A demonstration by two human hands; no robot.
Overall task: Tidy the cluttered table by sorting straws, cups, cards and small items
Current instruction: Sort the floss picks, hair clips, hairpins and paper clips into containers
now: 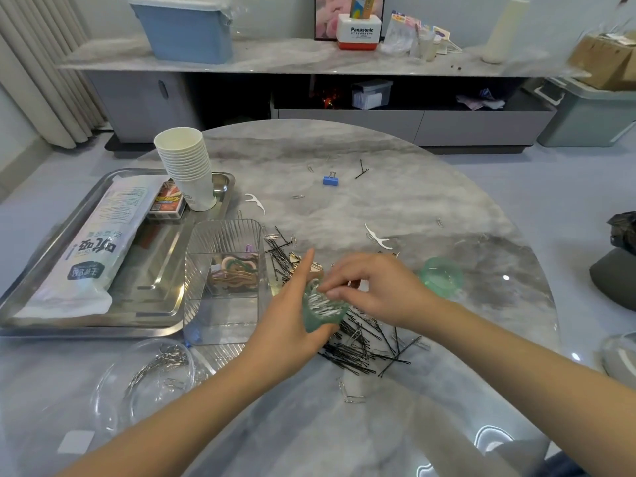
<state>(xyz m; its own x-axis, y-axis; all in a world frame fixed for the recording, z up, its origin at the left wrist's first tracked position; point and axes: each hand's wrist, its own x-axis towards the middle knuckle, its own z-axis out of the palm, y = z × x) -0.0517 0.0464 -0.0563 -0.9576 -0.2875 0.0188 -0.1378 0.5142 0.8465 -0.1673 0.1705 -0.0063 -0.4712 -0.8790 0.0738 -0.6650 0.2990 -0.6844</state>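
On the left, the steel tray holds a long white packet printed with large Chinese characters I cannot make out, most likely the straws, lying with its long axis running near to far. Beside it sit a small red-and-yellow card box, its print too small to read, and a stack of white paper cups at the tray's far right corner.

Just right of the tray stands a clear ribbed organiser with rubber bands in its middle compartment. At the near left, a clear round dish holds paper clips.

In the centre, the left hand grips a small green tub, tilted with its mouth up and to the right and white floss picks visible inside. The right hand comes in from the right, its fingertips pinched together at the tub's mouth; whether they hold a pick I cannot tell. The tub lies directly left of the right hand, so I judge the coming move to be a short push in along the tub's axis.

Under both hands lies a heap of black hairpins. Further right are the green lid and a loose floss pick; another floss pick and a blue binder clip lie farther off. On the far shelf, a white-and-red box reads "Panasonic".
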